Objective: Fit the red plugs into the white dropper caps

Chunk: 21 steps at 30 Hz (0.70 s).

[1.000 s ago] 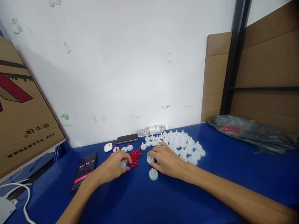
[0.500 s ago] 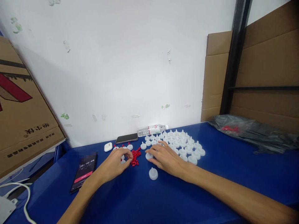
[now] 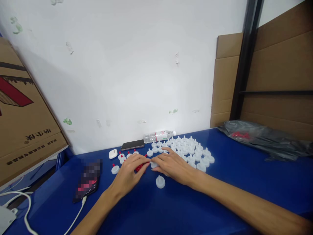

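My right hand (image 3: 172, 165) is closed around a white nozzle cap (image 3: 154, 164), holding it just over the blue table. At that cap's tip, the thumb and fingertips of my left hand (image 3: 132, 169) are pinched together; whatever they hold is hidden. Small red tip caps (image 3: 139, 167) lie in a pile, partly covered by my left hand. A single white nozzle cap (image 3: 160, 182) stands upright in front of my right hand. Left of my left hand stands a white nozzle cap with a red tip (image 3: 115, 169), with several like it behind.
Many plain white nozzle caps (image 3: 190, 150) stand grouped behind my right hand. A clear bottle (image 3: 160, 136) lies along the wall beside a dark phone (image 3: 132, 145) and a white case (image 3: 113, 153). Another phone (image 3: 88, 181) with a cable lies left; a grey plastic bag (image 3: 259, 140) lies right.
My left hand has moved right from the red pile to the white nozzle cap in my right hand, uncovering red-tipped caps at left. My right hand has shifted slightly left.
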Available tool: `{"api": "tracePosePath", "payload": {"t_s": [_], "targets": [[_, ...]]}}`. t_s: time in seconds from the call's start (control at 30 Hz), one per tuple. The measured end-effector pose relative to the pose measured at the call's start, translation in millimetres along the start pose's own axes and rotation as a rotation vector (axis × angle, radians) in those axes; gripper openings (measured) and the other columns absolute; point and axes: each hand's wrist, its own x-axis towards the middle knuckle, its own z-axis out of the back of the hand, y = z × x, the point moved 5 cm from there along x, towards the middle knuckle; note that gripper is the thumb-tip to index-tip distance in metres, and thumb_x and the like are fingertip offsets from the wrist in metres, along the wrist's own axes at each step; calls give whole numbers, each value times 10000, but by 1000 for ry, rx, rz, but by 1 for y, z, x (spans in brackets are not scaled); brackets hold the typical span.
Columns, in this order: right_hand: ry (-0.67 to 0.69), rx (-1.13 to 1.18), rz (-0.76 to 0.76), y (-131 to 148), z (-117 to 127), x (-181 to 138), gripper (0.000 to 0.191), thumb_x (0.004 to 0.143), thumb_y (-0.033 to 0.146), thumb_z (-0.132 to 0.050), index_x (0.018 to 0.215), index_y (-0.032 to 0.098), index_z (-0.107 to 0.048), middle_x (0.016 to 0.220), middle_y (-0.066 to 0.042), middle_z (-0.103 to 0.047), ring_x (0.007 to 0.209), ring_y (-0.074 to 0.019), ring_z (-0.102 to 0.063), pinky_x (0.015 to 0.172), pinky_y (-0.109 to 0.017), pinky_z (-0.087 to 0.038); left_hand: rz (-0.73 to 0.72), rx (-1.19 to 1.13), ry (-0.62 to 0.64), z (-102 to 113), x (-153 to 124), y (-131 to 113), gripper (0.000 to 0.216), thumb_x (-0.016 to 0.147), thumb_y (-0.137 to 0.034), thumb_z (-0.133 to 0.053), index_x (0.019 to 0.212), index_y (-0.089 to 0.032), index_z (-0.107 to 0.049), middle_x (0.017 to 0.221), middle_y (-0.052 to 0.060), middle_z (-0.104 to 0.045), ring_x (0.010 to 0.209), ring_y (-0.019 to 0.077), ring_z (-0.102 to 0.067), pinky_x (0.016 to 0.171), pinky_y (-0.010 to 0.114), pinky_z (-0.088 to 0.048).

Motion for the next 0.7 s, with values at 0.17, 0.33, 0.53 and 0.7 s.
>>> {"api": "tracePosePath", "payload": {"t_s": [0.17,0.33,0.53,0.7], "targets": [[-32,-11,26,0,1,-1,242,1017,371,-467,1083,192,-616,954,-43,-716,891,-181,-665,1065,-416,-323,13,-23,37,-1,1,-1,218,973,-259,-527,1070,-239,-721,1024,62,-712,937,183,-639,850,327,-514],[-147,16,32,-1,8,-4,236,1010,367,-492,1123,214,-631,994,-45,-728,919,-171,-661,1055,-401,-314,57,-30,-47,6,2,0,146,931,-294,-609,940,-240,-744,927,29,-756,863,184,-673,802,324,-528],[-301,-2,54,1,15,-5,203,990,350,-544,1100,208,-641,1008,-34,-734,913,-165,-661,1022,-392,-340,10,-51,-117,11,1,0,111,894,-278,-665,911,-245,-769,898,16,-781,830,185,-703,781,319,-532],[-376,9,71,2,17,-6,201,974,341,-580,1112,213,-651,992,-32,-744,894,-159,-666,995,-388,-362,95,-200,-82,12,4,-4,149,912,-255,-634,947,-261,-778,955,25,-775,885,185,-694,838,325,-524]]}}
